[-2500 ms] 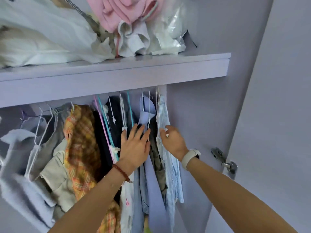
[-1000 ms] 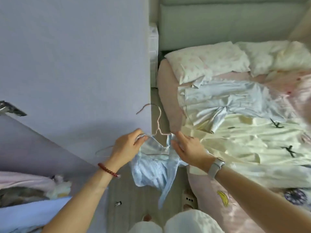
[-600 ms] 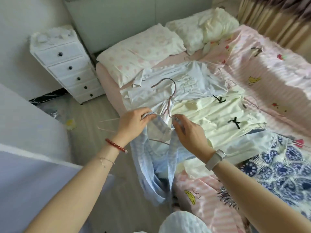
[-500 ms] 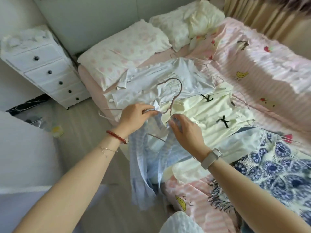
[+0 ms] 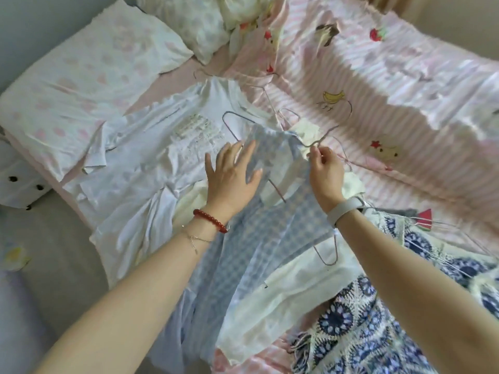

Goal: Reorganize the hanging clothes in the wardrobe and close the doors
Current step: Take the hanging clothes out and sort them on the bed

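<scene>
- Your left hand (image 5: 232, 175) rests flat, fingers spread, on the blue checked shirt (image 5: 259, 238).
- Your right hand (image 5: 325, 171) pinches the shirt's wire hanger (image 5: 314, 143) over the bed (image 5: 405, 103).

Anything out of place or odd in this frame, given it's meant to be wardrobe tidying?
Yes: clothes lie heaped on the bed, not hung. The blue checked shirt trails over the edge; the right hand pinches its wire hanger; the left hand hovers open. Loose hangers lie among them.
</scene>
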Demonstrator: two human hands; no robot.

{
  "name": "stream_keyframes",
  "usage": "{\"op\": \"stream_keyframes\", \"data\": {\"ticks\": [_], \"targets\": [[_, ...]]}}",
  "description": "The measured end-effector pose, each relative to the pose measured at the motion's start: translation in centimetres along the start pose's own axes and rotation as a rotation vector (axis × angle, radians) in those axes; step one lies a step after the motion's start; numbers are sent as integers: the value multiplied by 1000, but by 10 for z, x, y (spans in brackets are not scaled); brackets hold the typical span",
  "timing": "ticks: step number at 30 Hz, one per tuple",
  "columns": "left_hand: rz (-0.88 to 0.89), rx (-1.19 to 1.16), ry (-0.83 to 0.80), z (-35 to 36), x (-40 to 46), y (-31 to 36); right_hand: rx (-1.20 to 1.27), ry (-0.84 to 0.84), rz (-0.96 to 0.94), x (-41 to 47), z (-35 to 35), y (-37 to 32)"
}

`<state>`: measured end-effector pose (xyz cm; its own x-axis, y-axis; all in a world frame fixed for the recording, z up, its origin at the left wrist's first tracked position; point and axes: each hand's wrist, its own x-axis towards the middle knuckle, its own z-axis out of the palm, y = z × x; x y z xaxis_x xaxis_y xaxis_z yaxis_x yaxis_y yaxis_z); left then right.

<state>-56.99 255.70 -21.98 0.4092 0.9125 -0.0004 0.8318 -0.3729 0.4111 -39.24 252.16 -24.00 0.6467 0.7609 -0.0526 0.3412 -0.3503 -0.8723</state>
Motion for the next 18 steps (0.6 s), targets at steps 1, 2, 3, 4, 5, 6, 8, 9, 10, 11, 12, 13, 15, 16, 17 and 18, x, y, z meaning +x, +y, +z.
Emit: {"op": "stream_keyframes", "data": {"ticks": [1,2,3,4,5,6,8,9,10,11,12,13,15,16,17,18], "targets": [[-24,22,-94,20,2,0,-53,24,15,23,-4,17],[-38,56,-186,42,3,-2,-102,45,30,44,-8,34],[-47,97,-263,64,4,-3,-143,60,45,63,-10,51],[-54,135,-322,85,5,-5,-171,66,60,80,-12,67],[-58,167,-366,104,6,-7,-185,72,75,96,-13,82],[-56,193,-399,122,6,-10,-194,85,86,110,-13,95],[-35,241,-425,152,3,-15,-234,112,105,135,-15,118],[-15,265,-412,164,1,-19,-261,124,118,147,-16,127],[12,293,-387,174,0,-22,-285,138,132,158,-18,135],[44,327,-357,183,0,-25,-305,152,150,169,-18,143],[73,359,-334,191,2,-28,-329,159,166,178,-18,151],[88,382,-324,198,5,-30,-363,151,176,186,-16,157],[80,404,-345,208,12,-34,-447,93,188,197,-9,166],[72,416,-359,211,15,-36,-488,58,202,200,-6,170],[71,432,-368,214,17,-39,-525,23,226,199,0,173],[74,447,-375,216,18,-41,-557,-15,250,196,5,176]]}}
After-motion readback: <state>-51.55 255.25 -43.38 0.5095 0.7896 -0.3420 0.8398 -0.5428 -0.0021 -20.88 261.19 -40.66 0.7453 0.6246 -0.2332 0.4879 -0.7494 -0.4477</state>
